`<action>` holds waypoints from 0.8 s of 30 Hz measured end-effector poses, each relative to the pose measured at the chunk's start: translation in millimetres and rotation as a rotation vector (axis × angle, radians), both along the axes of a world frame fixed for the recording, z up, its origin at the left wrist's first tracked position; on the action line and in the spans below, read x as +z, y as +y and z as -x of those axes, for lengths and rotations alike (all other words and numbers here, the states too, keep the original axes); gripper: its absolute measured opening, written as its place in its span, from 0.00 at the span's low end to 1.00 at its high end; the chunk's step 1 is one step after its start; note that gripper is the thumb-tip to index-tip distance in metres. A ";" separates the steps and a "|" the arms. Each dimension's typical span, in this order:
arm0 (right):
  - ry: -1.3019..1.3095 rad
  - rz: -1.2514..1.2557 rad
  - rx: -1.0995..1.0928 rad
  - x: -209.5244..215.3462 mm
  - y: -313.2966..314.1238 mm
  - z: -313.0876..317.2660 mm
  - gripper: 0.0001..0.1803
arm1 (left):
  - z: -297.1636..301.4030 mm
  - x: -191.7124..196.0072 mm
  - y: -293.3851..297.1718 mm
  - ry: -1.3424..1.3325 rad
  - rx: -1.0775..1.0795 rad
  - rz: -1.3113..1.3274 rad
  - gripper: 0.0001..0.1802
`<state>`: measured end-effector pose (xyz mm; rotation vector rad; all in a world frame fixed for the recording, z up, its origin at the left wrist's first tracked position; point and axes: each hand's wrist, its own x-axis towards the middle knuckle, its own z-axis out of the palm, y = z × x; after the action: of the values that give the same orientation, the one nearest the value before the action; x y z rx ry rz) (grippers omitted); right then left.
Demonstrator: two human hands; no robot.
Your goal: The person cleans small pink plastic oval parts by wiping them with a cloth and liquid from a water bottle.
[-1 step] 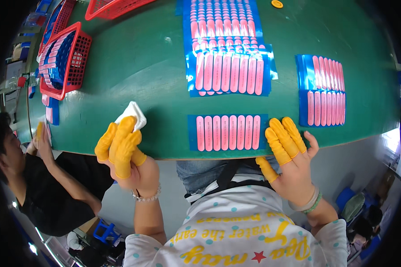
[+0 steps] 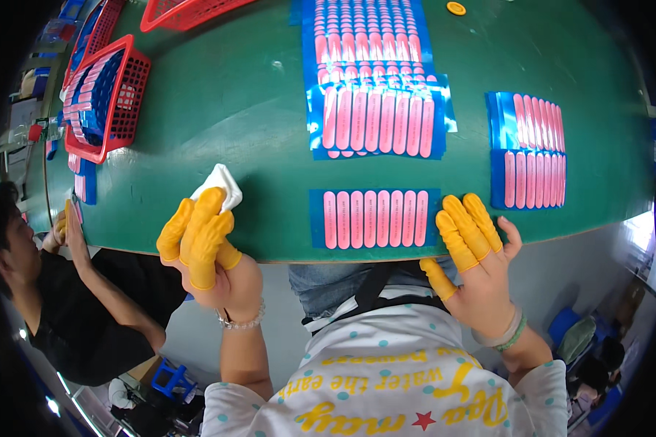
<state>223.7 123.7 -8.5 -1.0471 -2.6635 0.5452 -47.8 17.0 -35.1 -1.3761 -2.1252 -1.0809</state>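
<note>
My left hand, in yellow finger cots, is closed on a folded white cloth above the near edge of the green table. Yellow finger cots also cover most fingers of my right hand; the little finger is bare. Its fingers lie stretched out at the right edge of a blue sheet, and I cannot tell whether they touch it. That sheet bears a row of pink, round-ended strips and lies flat between my hands. Farther back lies an overlapping stack of similar sheets, partly under shiny film.
Two more strip-bearing sheets lie at the right. A red basket filled with such sheets stands at the left, with another red basket at the far edge. A yellow ring lies far back. A co-worker sits at the left.
My hands and the sheets keep their places apart from a tiny shift of the whole picture. The co-worker's hands at the left have moved slightly.
</note>
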 end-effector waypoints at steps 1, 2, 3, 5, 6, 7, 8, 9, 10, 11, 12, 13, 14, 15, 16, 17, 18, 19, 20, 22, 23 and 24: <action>-0.001 0.006 0.003 0.0 0.1 -0.4 0.29 | 0.5 0.8 0.6 0.016 -0.016 0.012 0.05; -0.005 0.007 0.007 -0.1 0.7 -0.1 0.29 | 0.7 1.0 1.3 0.012 -0.012 0.014 0.05; 0.004 0.014 0.005 -0.2 1.3 0.6 0.29 | 0.7 0.8 1.9 0.035 -0.002 0.037 0.05; 0.012 0.015 0.005 0.9 2.1 -0.1 0.29 | -0.2 1.7 1.1 0.050 0.015 0.063 0.05; 0.007 0.019 0.011 1.1 1.9 -0.7 0.29 | -0.2 2.4 0.3 0.065 0.014 0.082 0.05; 0.010 0.014 0.010 0.9 1.9 -1.1 0.30 | -0.2 2.6 -0.1 0.081 0.012 0.100 0.05; 0.015 0.009 0.008 0.6 2.1 -1.3 0.30 | -0.5 2.3 -0.1 0.076 0.017 0.102 0.05; 0.012 0.007 0.017 0.3 2.5 -1.3 0.31 | -0.9 1.7 0.3 0.079 -0.002 0.094 0.05; 0.008 0.008 0.020 0.2 2.7 -1.3 0.31 | -0.6 1.5 1.0 0.082 -0.023 0.084 0.06; 0.019 0.010 0.019 -0.2 2.6 -1.4 0.31 | -0.1 1.5 1.1 0.078 -0.021 0.085 0.06; 0.030 0.011 0.018 -0.3 2.5 -1.0 0.31 | 0.4 1.6 1.1 0.080 -0.019 0.086 0.05; 0.027 0.012 0.021 -0.4 2.3 -0.4 0.31 | 0.4 1.0 0.5 0.082 -0.017 0.086 0.05; 0.034 0.016 0.016 -0.3 2.0 0.5 0.30 | 0.6 0.2 0.3 0.080 -0.016 0.087 0.05; 0.042 0.020 0.012 -0.3 1.9 1.0 0.29 | 1.0 -0.3 0.5 0.083 -0.019 0.079 0.05; 0.039 0.019 0.013 -1.0 2.1 0.5 0.29 | 0.8 -0.8 0.7 0.083 -0.023 0.069 0.04; 0.046 -0.030 0.054 -2.5 2.7 0.0 0.27 | 0.5 -0.6 0.9 0.081 -0.022 0.068 0.04; 0.054 -0.080 0.095 -3.1 3.9 -0.4 0.24 | 0.2 0.1 1.2 0.091 -0.026 0.073 0.05; 0.053 -0.083 0.094 -2.7 5.8 0.4 0.24 | 0.3 0.5 1.8 0.101 -0.030 0.075 0.05; 0.057 -0.161 0.143 -1.8 8.0 1.6 0.23 | -0.2 1.1 2.6 0.101 -0.032 0.070 0.05; 0.054 -0.251 0.185 1.2 9.8 -1.4 0.21 | -3.0 2.0 5.3 0.093 -0.005 0.079 0.05; 0.051 -0.273 0.229 2.3 9.9 -4.9 0.21 | -3.3 2.2 6.0 0.087 -0.013 0.066 0.05; 0.046 -0.296 0.271 3.5 10.2 -9.0 0.21 | -1.7 2.9 5.1 0.097 0.001 0.082 0.03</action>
<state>232.7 133.9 -5.0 -0.5909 -2.7507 0.2058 -46.1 22.2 -32.2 -1.4347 -2.1207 -0.9170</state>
